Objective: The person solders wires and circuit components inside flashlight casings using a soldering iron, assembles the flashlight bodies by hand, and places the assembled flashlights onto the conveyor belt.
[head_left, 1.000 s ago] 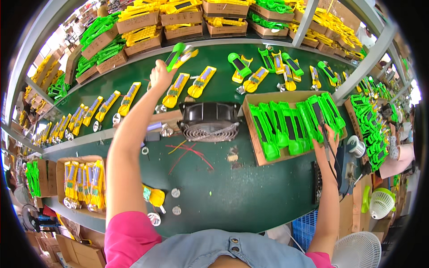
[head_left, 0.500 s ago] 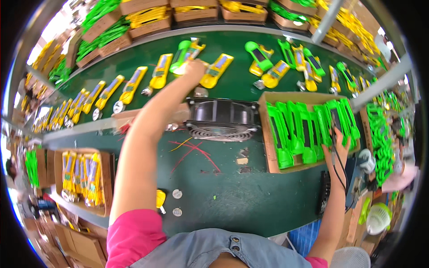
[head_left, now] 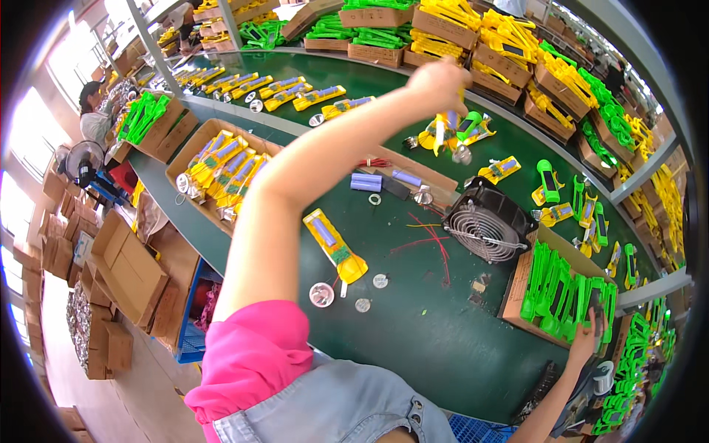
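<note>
My left hand [head_left: 442,83] is raised over the green conveyor belt, fingers closed on a yellow plastic flashlight housing [head_left: 446,131] that hangs below it, partly blurred. A loose silver reflector [head_left: 461,154] dangles at the housing's lower end. Beside it on the belt lies a green cover [head_left: 470,127]. My right hand [head_left: 585,341] is at the right end of a carton of green plastic covers [head_left: 550,292], closed round a slim corded tool that looks like a soldering iron; the fingers hide most of it. On the bench lies a yellow housing [head_left: 334,244] with a purple battery and circuit board.
A black fan [head_left: 487,221] stands between the bench and belt. Red wires [head_left: 436,240], purple batteries [head_left: 366,181] and silver discs [head_left: 380,280] lie on the bench. A carton of yellow housings [head_left: 201,159] sits at the left. Stacked cartons [head_left: 443,29] line the belt's far side.
The view has swung to the left, showing more of the bench's left side. My left hand has come up off the belt with a yellow housing. My right hand stays at the green covers.
</note>
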Demonstrator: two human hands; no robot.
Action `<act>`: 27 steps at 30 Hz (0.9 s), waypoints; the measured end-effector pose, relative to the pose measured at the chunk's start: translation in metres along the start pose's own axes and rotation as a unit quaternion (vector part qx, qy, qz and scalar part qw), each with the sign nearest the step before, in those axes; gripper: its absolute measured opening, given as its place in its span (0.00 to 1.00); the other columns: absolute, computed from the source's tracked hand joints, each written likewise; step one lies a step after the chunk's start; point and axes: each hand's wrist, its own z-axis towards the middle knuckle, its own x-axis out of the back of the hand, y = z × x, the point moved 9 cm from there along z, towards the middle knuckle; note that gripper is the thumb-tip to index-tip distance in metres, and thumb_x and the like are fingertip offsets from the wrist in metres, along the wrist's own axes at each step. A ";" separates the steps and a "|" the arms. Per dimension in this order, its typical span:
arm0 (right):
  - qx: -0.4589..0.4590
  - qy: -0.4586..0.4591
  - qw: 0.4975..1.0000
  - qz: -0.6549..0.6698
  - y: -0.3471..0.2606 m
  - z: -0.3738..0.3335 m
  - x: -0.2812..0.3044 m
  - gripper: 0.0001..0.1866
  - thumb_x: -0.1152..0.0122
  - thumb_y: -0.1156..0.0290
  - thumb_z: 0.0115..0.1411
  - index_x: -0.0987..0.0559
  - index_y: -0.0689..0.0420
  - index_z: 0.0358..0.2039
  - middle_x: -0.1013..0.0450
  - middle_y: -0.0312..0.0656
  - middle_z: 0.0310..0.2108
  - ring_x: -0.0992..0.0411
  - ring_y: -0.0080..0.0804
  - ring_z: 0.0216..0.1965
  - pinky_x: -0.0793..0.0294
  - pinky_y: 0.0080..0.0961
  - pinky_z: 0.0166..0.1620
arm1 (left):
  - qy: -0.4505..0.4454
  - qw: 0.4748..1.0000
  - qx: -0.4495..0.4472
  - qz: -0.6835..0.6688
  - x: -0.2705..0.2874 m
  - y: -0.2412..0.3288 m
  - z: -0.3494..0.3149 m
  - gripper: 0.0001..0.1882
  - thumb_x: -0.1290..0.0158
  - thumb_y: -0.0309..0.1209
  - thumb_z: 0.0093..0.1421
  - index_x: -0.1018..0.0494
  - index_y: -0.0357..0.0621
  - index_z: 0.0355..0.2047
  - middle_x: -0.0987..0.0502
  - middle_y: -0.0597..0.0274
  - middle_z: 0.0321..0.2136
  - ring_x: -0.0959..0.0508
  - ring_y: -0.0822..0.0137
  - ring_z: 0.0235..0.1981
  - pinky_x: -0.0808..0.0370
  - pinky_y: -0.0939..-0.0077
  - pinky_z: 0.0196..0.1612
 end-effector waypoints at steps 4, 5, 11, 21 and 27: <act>0.036 0.038 0.996 0.073 -0.047 -0.036 0.034 0.24 0.50 0.81 0.53 0.31 0.53 0.52 0.35 0.33 0.29 0.43 0.18 0.24 0.40 0.17 0.28 | 0.058 0.993 0.017 -0.103 0.090 -0.014 -0.098 0.22 0.37 0.42 0.38 0.27 0.44 0.31 0.27 0.56 0.29 0.25 0.61 0.33 0.29 0.72 0.39; 0.084 0.069 0.986 0.127 -0.060 -0.052 0.047 0.24 0.51 0.83 0.54 0.31 0.53 0.52 0.36 0.32 0.27 0.44 0.18 0.24 0.40 0.18 0.28 | 0.058 0.986 0.019 -0.152 0.090 -0.013 -0.122 0.20 0.37 0.39 0.39 0.28 0.42 0.30 0.26 0.57 0.28 0.25 0.64 0.32 0.29 0.75 0.39; 0.141 0.015 0.961 0.236 -0.091 -0.174 0.026 0.23 0.50 0.82 0.55 0.34 0.57 0.53 0.29 0.38 0.39 0.35 0.28 0.48 0.40 0.23 0.52 | -0.135 0.779 0.255 -0.557 -0.050 0.062 -0.312 0.16 0.37 0.33 0.44 0.29 0.40 0.30 0.28 0.67 0.27 0.29 0.75 0.30 0.30 0.79 0.34; 0.072 -0.057 0.990 0.104 -0.120 -0.260 -0.072 0.14 0.46 0.76 0.51 0.26 0.60 0.40 0.27 0.45 0.38 0.29 0.43 0.40 0.32 0.29 0.48 | 0.236 0.962 -0.024 -0.135 0.042 0.158 -0.356 0.31 0.36 0.26 0.35 0.33 0.41 0.42 0.33 0.53 0.42 0.33 0.55 0.45 0.34 0.61 0.46; 0.122 -0.041 0.986 0.108 -0.138 -0.266 -0.053 0.13 0.48 0.78 0.50 0.26 0.62 0.38 0.25 0.42 0.36 0.30 0.45 0.41 0.39 0.32 0.55 | -0.075 0.959 -0.126 -0.242 -0.017 0.224 -0.307 0.12 0.43 0.25 0.44 0.27 0.41 0.32 0.26 0.56 0.31 0.27 0.53 0.34 0.30 0.64 0.39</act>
